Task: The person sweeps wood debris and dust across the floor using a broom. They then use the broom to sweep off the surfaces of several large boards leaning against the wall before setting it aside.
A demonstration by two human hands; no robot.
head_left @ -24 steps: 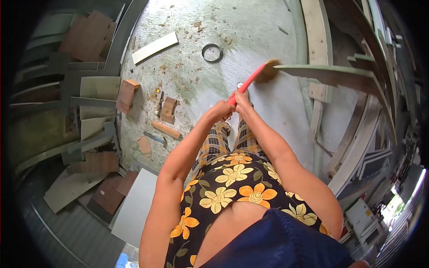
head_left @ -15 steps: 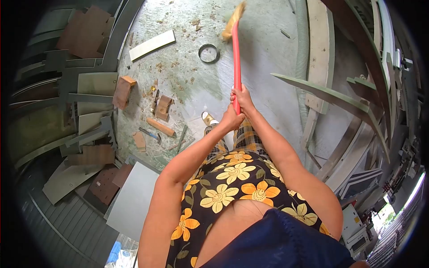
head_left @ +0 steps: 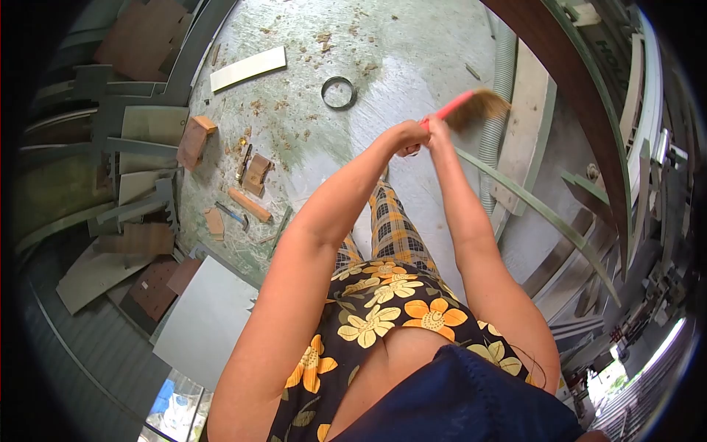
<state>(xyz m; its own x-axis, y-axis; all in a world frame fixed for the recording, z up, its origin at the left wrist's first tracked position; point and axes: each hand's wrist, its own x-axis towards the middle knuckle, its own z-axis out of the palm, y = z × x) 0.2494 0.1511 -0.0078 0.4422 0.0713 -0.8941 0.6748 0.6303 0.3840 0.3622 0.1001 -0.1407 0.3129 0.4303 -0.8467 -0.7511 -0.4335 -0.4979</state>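
My left hand (head_left: 409,137) and my right hand (head_left: 437,132) are closed close together around the red handle of a broom (head_left: 458,105). The handle slants up to the right, away from my body. Its tan bristles (head_left: 482,110) are fanned out and overlap the ribbed grey hose (head_left: 496,125) in this view. Wood shavings and small chips (head_left: 324,44) lie scattered over the concrete floor (head_left: 401,81) to the left of the broom. A dark ring (head_left: 339,93) lies flat on the floor beyond my left hand.
On the floor at left lie a pale board (head_left: 248,68), a wooden block (head_left: 195,142), a hammer (head_left: 233,215) and a wooden cylinder (head_left: 250,205). Stacked panels (head_left: 151,158) line the left side. A curved green-edged strip (head_left: 537,202) reaches in from the right, near my right forearm.
The broom has swung from far ahead to the right, its bristles now near the hose. Both hands have moved right and up with it, still gripping the handle.
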